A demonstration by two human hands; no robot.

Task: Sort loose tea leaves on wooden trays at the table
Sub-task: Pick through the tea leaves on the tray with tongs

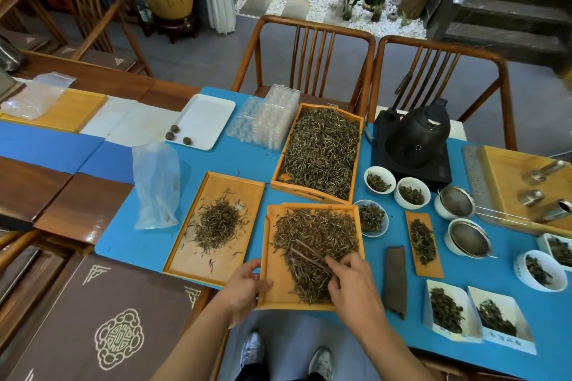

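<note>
A wooden tray (275,275) with a big heap of loose tea leaves (315,238) lies at the table's near edge. My left hand (244,288) grips its left rim. My right hand (353,281) holds brown wooden tweezers (309,257), whose tips reach left into the heap. Left of it lies a second wooden tray (216,260) with a smaller pile of leaves (218,223). Behind stands a deeper wooden tray (280,173) full of leaves.
A crumpled plastic bag (156,185), a white tray (204,120) with three tea balls and clear plastic boxes (272,120) sit at the left and back. A black kettle (414,133), white bowls (379,179), strainers (456,201) and paper dishes of leaves (452,309) crowd the right. Two chairs stand behind.
</note>
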